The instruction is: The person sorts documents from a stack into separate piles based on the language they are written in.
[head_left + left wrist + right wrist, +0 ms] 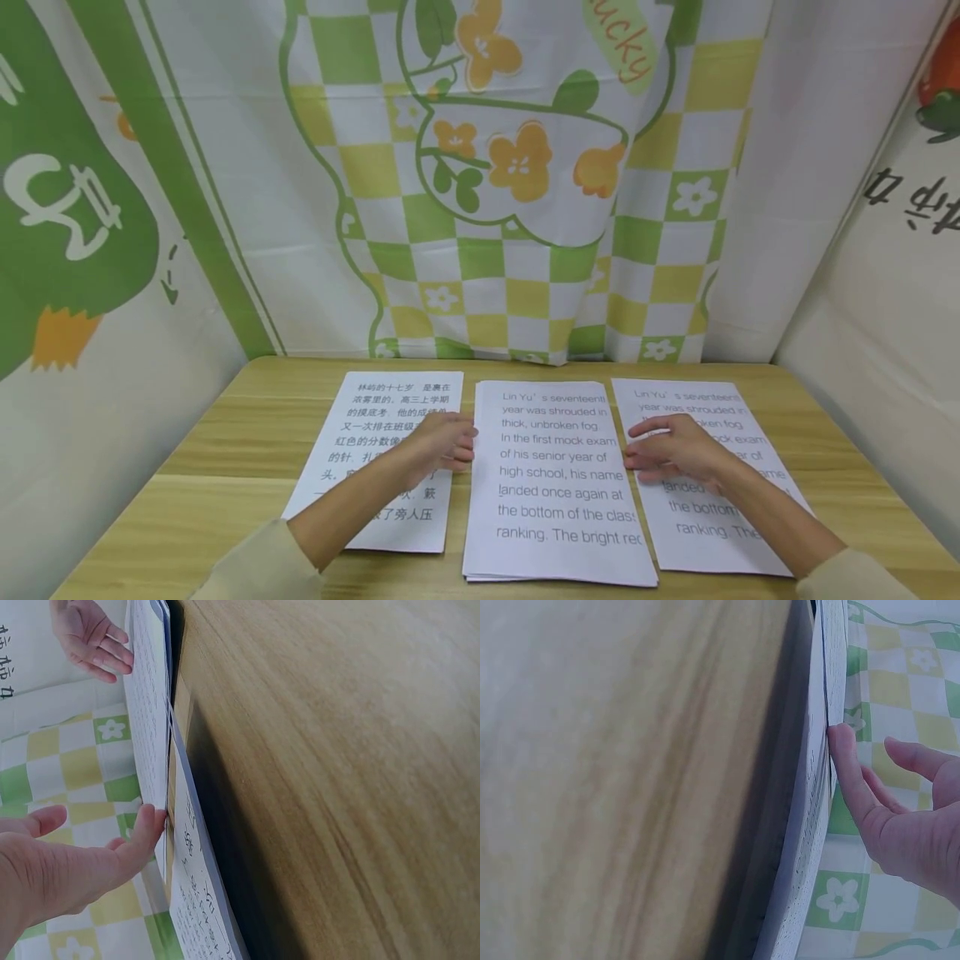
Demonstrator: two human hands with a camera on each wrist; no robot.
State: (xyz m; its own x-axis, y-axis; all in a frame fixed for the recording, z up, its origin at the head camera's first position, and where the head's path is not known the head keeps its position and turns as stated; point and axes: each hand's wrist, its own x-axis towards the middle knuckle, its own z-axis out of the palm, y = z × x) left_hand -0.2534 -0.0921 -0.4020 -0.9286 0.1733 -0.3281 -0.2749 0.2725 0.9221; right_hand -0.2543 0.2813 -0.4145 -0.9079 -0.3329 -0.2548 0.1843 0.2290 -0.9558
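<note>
Printed in English, the middle stack of paper (558,500) lies between my hands, its lower edge showing slightly uneven sheets. My left hand (438,442) reaches over the stack with Chinese text (397,533), fingertips right at the middle stack's left edge. From the other side, my right hand (678,450) extends over another stack with English text (720,533), its fingertips at the middle stack's right edge. In the left wrist view the fingers (139,840) are loosely extended beside the paper edge. The right wrist view shows fingers (847,761) touching the paper's side, thumb apart.
All the paper lies on a wood-grain table (202,475). Behind its far edge hangs a green and yellow checked curtain (480,275). Printed white cloth walls (885,317) close in the right and left sides.
</note>
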